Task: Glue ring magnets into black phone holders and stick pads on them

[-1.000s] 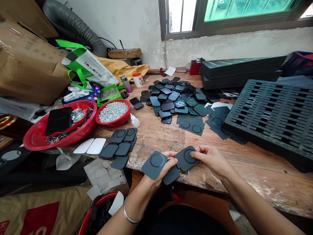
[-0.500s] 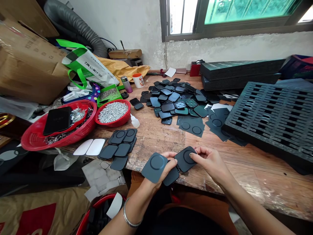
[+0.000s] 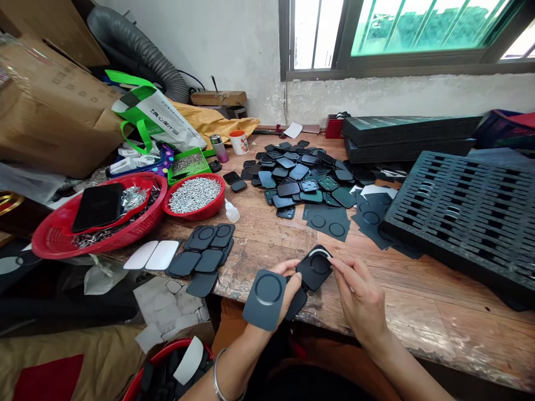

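Note:
My left hand is closed around a dark hinged folding pad with rounded square panels and a ring on its upper face. A dark rounded sheet with a ring outline rests over the base of the same hand's thumb. On the pad's upper face, a thin ring strip shows a pale arc where it lifts. At that arc's right end, the fingertips of my right hand are pinched. Left of my hands lie several dark rounded pads, some with rings.
A heap of dark panels lies mid-table, with ring sheets in front. A slotted black foam block takes up the right side. At left are a red bowl of screws, a larger red basket and a small white bottle.
The ring on the pad's upper face now shows a pale lifted arc. My right hand has turned more upright, its fingertips at the ring's edge. The view has tilted up slightly.

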### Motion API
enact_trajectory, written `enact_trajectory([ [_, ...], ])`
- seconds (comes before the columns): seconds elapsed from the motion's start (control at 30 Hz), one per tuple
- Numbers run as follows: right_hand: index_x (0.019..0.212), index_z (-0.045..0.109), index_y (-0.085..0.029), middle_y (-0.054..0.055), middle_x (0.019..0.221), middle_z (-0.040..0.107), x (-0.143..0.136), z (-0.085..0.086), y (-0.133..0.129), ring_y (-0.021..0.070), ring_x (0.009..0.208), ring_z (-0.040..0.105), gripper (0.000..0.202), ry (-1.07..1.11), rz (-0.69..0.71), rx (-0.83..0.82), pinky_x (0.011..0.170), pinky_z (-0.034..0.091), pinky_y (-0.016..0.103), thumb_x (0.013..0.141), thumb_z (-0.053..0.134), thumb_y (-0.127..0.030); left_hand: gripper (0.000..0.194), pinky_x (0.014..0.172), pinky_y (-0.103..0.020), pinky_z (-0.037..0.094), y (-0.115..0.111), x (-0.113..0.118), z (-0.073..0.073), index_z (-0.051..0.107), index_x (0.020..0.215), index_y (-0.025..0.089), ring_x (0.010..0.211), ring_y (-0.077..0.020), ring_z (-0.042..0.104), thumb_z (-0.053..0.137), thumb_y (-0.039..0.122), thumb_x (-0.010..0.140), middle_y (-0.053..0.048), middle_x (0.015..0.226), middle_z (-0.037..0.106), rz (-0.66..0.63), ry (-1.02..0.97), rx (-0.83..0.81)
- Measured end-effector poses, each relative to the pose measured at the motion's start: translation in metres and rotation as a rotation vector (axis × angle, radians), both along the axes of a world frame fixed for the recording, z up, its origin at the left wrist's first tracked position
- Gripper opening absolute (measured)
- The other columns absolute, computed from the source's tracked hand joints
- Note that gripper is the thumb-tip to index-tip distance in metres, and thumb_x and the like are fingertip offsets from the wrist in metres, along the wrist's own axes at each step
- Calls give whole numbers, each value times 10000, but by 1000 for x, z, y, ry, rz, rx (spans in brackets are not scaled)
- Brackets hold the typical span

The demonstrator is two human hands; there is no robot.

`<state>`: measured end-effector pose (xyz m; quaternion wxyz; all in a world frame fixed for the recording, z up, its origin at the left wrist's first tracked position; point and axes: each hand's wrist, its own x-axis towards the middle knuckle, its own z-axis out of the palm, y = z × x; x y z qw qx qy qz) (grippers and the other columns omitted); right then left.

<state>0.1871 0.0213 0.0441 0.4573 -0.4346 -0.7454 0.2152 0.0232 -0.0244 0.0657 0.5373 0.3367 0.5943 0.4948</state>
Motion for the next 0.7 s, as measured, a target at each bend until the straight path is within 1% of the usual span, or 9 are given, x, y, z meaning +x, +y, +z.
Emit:
enact_trajectory([
  [0.07,1204,582,-250,80,939,617,0,1,2,217,853,609,322,14,-39,-51,795,484,363,896,493,-225,406,667,-274,500,-1,0,0,609,1108,138,819,-227,653,636,360,769,-106,947,704,1,6,-1],
  [0.13,1306,457,-227,66,900,617,0,1,6,209,812,605,431,55,-79,-155,788,486,366,883,526,-272,408,676,-285,510,-1,0,1,606,1112,149,840,-238,658,638,366,768,-107,974,701,5,-9,-12],
  [0.17,1318,406,-220,53,871,613,0,2,7,202,790,602,477,88,-90,-213,773,489,361,870,550,-295,408,677,-290,514,-1,0,1,605,1111,154,839,-240,660,640,367,765,-106,974,701,5,-16,-19],
  [0.2,1301,378,-219,41,846,608,1,2,9,197,775,599,495,126,-92,-268,759,491,354,855,573,-313,403,676,-294,517,-1,0,2,607,1106,157,833,-242,661,640,367,763,-104,965,702,5,-17,-22],
  [0.27,1212,372,-229,26,818,599,1,4,12,190,761,596,463,193,-82,-344,736,491,342,829,608,-337,390,676,-300,520,-1,0,4,616,1088,160,819,-242,660,642,366,758,-96,939,704,4,-3,-25],
  [0.33,1127,375,-240,21,810,595,1,7,15,184,747,593,417,223,-78,-391,723,487,335,812,626,-346,386,680,-305,523,-1,0,5,620,1082,159,816,-242,658,641,365,757,-90,930,705,0,6,-23],
  [0.43,1055,371,-251,9,785,588,1,9,18,176,716,589,383,226,-79,-448,697,480,324,798,639,-346,395,702,-303,521,0,0,4,611,1102,150,837,-239,654,634,355,765,-90,937,704,-17,-6,-2],
  [0.6,1003,362,-251,3,764,575,3,7,21,176,704,597,371,199,-62,-472,662,484,312,783,643,-351,405,708,-292,519,0,-1,3,621,1115,134,815,-226,655,644,341,768,-99,937,710,-27,11,28],
  [0.7,967,387,-240,6,756,567,9,8,22,173,659,587,313,71,-52,-448,624,481,314,796,615,-369,360,715,-295,527,-2,-1,7,652,1083,144,802,-219,658,631,340,782,-88,932,715,-67,51,32],
])
